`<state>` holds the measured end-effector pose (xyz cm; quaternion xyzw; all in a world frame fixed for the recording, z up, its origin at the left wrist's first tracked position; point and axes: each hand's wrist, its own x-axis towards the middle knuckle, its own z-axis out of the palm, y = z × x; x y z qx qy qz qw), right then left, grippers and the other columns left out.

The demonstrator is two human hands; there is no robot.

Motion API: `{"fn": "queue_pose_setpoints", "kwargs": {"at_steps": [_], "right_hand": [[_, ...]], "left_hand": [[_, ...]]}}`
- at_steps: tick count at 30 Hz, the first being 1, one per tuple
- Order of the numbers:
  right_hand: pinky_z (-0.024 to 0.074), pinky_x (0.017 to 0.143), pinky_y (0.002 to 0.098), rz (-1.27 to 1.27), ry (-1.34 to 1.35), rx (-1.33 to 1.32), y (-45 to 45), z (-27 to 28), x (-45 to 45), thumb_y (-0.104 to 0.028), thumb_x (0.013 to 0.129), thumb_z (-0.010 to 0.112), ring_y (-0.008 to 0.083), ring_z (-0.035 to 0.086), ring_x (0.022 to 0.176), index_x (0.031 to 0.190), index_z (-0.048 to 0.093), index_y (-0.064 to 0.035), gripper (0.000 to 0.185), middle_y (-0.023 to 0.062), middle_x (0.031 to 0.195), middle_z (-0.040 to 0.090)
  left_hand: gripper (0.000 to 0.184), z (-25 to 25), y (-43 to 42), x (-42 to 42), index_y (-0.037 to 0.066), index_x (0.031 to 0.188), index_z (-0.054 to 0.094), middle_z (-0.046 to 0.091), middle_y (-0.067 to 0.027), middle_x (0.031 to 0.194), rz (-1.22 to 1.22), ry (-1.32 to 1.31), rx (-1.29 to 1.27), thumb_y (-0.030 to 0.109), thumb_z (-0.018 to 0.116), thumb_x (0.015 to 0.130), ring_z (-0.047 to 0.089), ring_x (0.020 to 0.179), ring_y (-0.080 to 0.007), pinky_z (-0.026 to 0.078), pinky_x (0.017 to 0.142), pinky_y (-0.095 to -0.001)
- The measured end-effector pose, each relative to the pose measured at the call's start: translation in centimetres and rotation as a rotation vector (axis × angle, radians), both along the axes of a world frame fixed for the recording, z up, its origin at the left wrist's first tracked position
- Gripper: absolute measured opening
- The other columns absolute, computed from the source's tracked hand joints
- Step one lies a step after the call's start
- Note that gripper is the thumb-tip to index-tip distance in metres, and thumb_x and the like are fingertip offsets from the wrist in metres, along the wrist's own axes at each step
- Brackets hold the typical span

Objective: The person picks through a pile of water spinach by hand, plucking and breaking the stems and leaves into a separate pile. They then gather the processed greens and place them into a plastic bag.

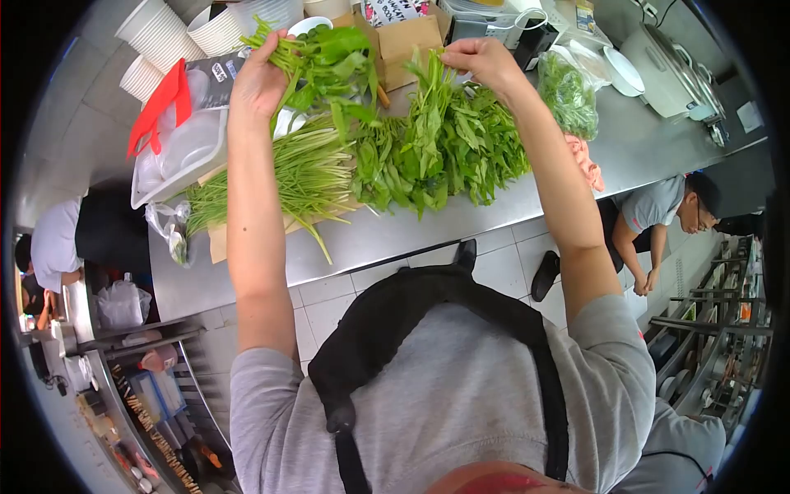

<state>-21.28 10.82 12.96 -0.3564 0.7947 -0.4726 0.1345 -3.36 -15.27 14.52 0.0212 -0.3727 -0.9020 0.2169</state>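
Green everywhere on this metal bench (658, 140) — I'll use the big leafy pile (485, 152) as the landmark. The left hand (262, 81) is up past its left side, grip closed around the stems of a leafy bunch (337, 62), with the leaves spilling out to the right. The right hand (485, 64) is over the pile's far edge, grip pinching the stem end of a sprig (434, 82) between thumb and finger, its leaves hanging down over the pile.

Just left of the pile there's a heap of long thin stalks (296, 169) on brown cardboard (218, 247), and further left sits a white tray (212, 152) with clear plastic tubs in it. Stacks of white cups (152, 33) are beyond that tray, up to the pile's far left. Right of the pile you've got a clear bag of greens (568, 95) and a crumpled pink cloth (584, 160) — plus a large cooker (666, 70) well off to the far right. Someone in a grey shirt (658, 206) is bent down low, out to the right of the pile too.
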Motion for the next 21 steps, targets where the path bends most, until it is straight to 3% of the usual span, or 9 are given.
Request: {"fn": "queue_pose_setpoints", "kwargs": {"at_steps": [3, 5, 7, 9, 10, 13, 14, 15, 21], "right_hand": [[0.0327, 0.049, 0.0181, 0.009, 0.088, -0.045, 0.8, 2.4, -0.3, -0.020, 0.070, 0.066, 0.0023, 0.045, 0.055, 0.077, 0.063, -0.0072, 0.015, -0.0041, 0.068, 0.057], [0.0314, 0.047, 0.0175, -0.037, -0.007, -0.262, 1.1, 4.7, 0.3, -0.017, 0.073, 0.064, 0.0021, 0.045, 0.054, 0.074, 0.063, -0.0065, 0.011, -0.0038, 0.066, 0.056], [0.0326, 0.045, 0.0185, -0.035, 0.108, -0.199, 1.1, 5.7, 0.5, -0.018, 0.073, 0.063, 0.0032, 0.046, 0.052, 0.074, 0.062, -0.0058, 0.012, -0.0038, 0.065, 0.056], [0.0443, 0.062, 0.0284, -0.206, 0.170, 0.086, 1.2, 8.1, 1.4, -0.020, 0.069, 0.061, 0.0146, 0.057, 0.066, 0.071, 0.063, -0.0038, 0.016, 0.0061, 0.076, 0.062], [0.0434, 0.058, 0.0292, -0.100, 0.186, -0.213, 0.9, 7.4, 0.2, -0.020, 0.067, 0.062, 0.0151, 0.056, 0.062, 0.067, 0.062, -0.0028, 0.017, 0.0078, 0.073, 0.061], [0.0423, 0.057, 0.0293, -0.169, 0.347, 0.048, 0.5, 8.2, -1.0, -0.017, 0.064, 0.063, 0.0152, 0.054, 0.059, 0.065, 0.060, -0.0019, 0.016, 0.0087, 0.071, 0.060], [0.0417, 0.056, 0.0289, -0.139, 0.449, -0.172, -0.3, 6.6, -2.8, -0.014, 0.062, 0.064, 0.0151, 0.052, 0.057, 0.062, 0.058, -0.0011, 0.014, 0.0075, 0.065, 0.058], [0.0417, 0.056, 0.0289, -0.137, 0.456, -0.178, -0.3, 7.3, -2.3, -0.014, 0.062, 0.064, 0.0151, 0.052, 0.057, 0.062, 0.058, -0.0011, 0.014, 0.0075, 0.065, 0.058], [0.0405, 0.054, 0.0268, -0.122, 0.085, -0.151, 0.4, 10.5, 1.9, -0.014, 0.063, 0.067, 0.0126, 0.051, 0.056, 0.059, 0.059, -0.0027, 0.014, 0.0051, 0.059, 0.056]], "left_hand": [[0.020, 0.0, 0.8, 0.0, -0.001, 0.094, 0.052, 0.058, -0.0091, 0.086, -0.018, -0.033, -0.137, 0.014, 0.053, 0.082, 0.055, 0.081, -0.0182, 0.044, 0.076, -0.0306], [0.020, 0.6, 2.5, 0.0, -0.001, 0.094, 0.054, 0.060, -0.0096, 0.085, 0.065, -0.139, -0.396, 0.015, 0.053, 0.082, 0.055, 0.081, -0.0171, 0.044, 0.076, -0.0297], [0.021, 1.0, 4.0, 0.1, -0.001, 0.093, 0.056, 0.061, -0.0089, 0.083, 0.031, -0.161, -0.480, 0.017, 0.056, 0.081, 0.055, 0.079, -0.0142, 0.043, 0.075, -0.0271], [0.024, 1.8, 5.1, -0.4, -0.001, 0.091, 0.057, 0.061, -0.0066, 0.081, 0.056, -0.221, -0.754, 0.020, 0.058, 0.079, 0.054, 0.078, -0.0112, 0.041, 0.074, -0.0242], [0.024, 2.2, 6.0, -0.3, 0.000, 0.090, 0.059, 0.060, -0.0041, 0.079, 0.066, -0.219, -0.806, 0.021, 0.060, 0.078, 0.052, 0.076, -0.0092, 0.038, 0.073, -0.0219], [0.024, 2.9, 6.9, -0.6, 0.001, 0.090, 0.059, 0.059, -0.0029, 0.077, 0.009, -0.247, -0.897, 0.021, 0.060, 0.077, 0.052, 0.074, -0.0086, 0.038, 0.071, -0.0214], [0.023, 3.2, 7.3, -0.7, 0.001, 0.091, 0.059, 0.059, -0.0025, 0.077, 0.021, -0.265, -0.942, 0.019, 0.060, 0.077, 0.051, 0.073, -0.0080, 0.038, 0.071, -0.0215], [0.023, 3.7, 7.8, -1.0, 0.001, 0.091, 0.059, 0.059, -0.0025, 0.077, 0.028, -0.259, -0.946, 0.019, 0.060, 0.077, 0.051, 0.073, -0.0080, 0.038, 0.071, -0.0215], [0.026, 3.0, 9.2, -3.6, 0.000, 0.093, 0.059, 0.061, -0.0047, 0.086, 0.181, -0.183, -0.968, 0.016, 0.064, 0.073, 0.053, 0.076, -0.0082, 0.039, 0.073, -0.0234]]}}
